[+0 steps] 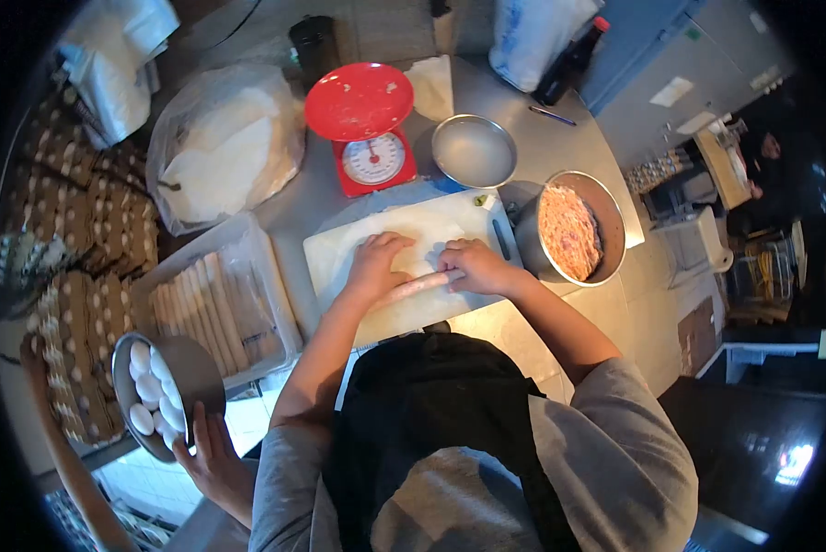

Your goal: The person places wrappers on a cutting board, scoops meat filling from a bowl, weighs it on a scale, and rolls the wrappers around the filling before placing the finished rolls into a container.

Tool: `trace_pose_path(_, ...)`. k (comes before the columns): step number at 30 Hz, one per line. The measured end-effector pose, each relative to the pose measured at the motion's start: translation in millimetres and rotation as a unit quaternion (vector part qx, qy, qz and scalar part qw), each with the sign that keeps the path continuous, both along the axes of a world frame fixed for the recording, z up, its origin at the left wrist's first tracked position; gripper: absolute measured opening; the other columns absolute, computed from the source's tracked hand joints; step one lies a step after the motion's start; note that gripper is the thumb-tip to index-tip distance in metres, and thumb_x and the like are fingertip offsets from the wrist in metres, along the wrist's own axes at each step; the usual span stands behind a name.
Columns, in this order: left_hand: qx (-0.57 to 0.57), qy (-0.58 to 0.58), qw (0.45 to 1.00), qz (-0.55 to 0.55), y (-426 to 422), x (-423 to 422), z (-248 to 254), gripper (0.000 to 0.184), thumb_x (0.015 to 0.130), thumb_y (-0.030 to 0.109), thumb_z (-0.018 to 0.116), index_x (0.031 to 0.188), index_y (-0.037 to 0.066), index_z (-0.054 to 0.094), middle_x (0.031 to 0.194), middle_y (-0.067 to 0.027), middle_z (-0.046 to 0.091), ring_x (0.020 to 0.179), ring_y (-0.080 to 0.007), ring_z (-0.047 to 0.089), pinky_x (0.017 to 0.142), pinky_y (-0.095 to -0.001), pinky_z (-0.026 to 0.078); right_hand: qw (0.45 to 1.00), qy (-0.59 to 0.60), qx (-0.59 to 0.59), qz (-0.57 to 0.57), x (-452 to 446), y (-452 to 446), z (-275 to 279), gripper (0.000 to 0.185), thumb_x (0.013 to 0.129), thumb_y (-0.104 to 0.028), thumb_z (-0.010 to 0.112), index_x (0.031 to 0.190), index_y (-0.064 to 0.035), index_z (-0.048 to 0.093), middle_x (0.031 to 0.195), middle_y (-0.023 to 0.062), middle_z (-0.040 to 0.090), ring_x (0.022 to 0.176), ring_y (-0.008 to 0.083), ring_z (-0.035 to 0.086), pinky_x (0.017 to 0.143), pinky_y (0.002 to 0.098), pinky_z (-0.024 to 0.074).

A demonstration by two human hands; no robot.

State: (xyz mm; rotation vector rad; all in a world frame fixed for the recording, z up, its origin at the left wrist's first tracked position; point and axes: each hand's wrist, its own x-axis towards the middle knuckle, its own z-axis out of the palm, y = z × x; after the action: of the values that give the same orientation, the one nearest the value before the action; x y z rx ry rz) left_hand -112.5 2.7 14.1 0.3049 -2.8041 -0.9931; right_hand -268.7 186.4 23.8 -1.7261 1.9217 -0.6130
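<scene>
An uncooked spring roll, long and thin with a pale wrapper and pinkish filling showing through, lies near the front of a white cutting board. My right hand is closed around its right end with the fingertips. Over the left part of the board, my left hand rests with fingers and thumb apart, the thumb beside the roll. A pale wrapper sheet seems to lie under and behind my hands. Right of the board stands a metal pot of pinkish ground filling.
Finished rolls fill part of a plastic tub at left. Behind the board stand a red scale, a metal bowl and a bag of wrappers. At lower left another person holds a pot of eggs beside stacked egg trays.
</scene>
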Motion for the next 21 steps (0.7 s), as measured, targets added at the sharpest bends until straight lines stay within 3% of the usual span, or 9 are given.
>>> trace_pose_path(3,0.203,-0.086,0.975,0.025,4,11,15,0.046,0.059,0.015,0.086,0.102,0.011,0.068,0.100,-0.0087,0.064,0.091,-0.0269,0.063,0.082,-0.0382,0.051,0.999,-0.014,-0.006,0.041,9,-25,-4,0.035,0.059,-0.018,0.081,0.085,-0.0092,0.059,0.087,0.0085,0.060,0.088,0.0312,0.060,0.077,0.0408,0.0476)
trace_pose_path(6,0.177,-0.164,0.971,-0.001,4,29,5,0.035,0.063,0.016,0.084,0.093,0.007,0.068,0.088,-0.0103,0.066,0.081,-0.0263,0.065,0.072,-0.0362,0.052,0.999,-0.007,0.000,0.052,25,-42,-13,0.035,0.058,-0.018,0.082,0.084,-0.0086,0.060,0.086,0.0088,0.061,0.086,0.0302,0.061,0.076,0.0410,0.0481)
trace_pose_path(7,0.139,-0.171,0.975,0.024,4,34,9,0.035,0.061,0.016,0.084,0.090,0.006,0.067,0.084,-0.0103,0.066,0.084,-0.0259,0.065,0.074,-0.0362,0.052,0.999,-0.005,0.012,0.041,23,-40,-17,0.035,0.058,-0.019,0.082,0.084,-0.0086,0.060,0.085,0.0086,0.061,0.085,0.0298,0.061,0.075,0.0411,0.0483)
trace_pose_path(14,0.091,-0.102,0.988,0.069,-3,78,-3,0.034,0.058,0.015,0.082,0.088,0.006,0.066,0.091,-0.0129,0.065,0.087,-0.0303,0.063,0.078,-0.0399,0.050,0.998,-0.010,0.054,-0.028,-18,7,-4,0.036,0.055,-0.021,0.084,0.081,-0.0095,0.061,0.083,0.0077,0.063,0.084,0.0297,0.061,0.074,0.0413,0.0489)
trace_pose_path(15,0.073,-0.089,0.991,0.061,1,74,0,0.034,0.058,0.015,0.082,0.087,0.006,0.066,0.091,-0.0130,0.065,0.088,-0.0310,0.062,0.079,-0.0403,0.050,0.999,0.031,0.040,-0.009,-13,1,1,0.036,0.055,-0.020,0.084,0.081,-0.0094,0.061,0.084,0.0076,0.062,0.084,0.0301,0.061,0.074,0.0410,0.0486)
trace_pose_path(18,0.058,-0.069,0.995,0.049,22,44,0,0.033,0.058,0.016,0.081,0.086,0.007,0.065,0.088,-0.0129,0.064,0.089,-0.0325,0.061,0.080,-0.0415,0.049,0.998,-0.006,-0.040,0.054,20,-29,-9,0.037,0.056,-0.017,0.084,0.084,-0.0078,0.061,0.082,0.0088,0.060,0.082,0.0292,0.059,0.073,0.0398,0.0479)
trace_pose_path(21,0.047,-0.098,0.992,0.069,30,39,-2,0.033,0.061,0.018,0.081,0.087,0.007,0.065,0.089,-0.0132,0.064,0.093,-0.0338,0.060,0.083,-0.0430,0.048,0.998,0.034,-0.041,0.021,35,-34,-14,0.037,0.057,-0.018,0.084,0.084,-0.0085,0.060,0.082,0.0080,0.060,0.082,0.0294,0.060,0.073,0.0404,0.0477)
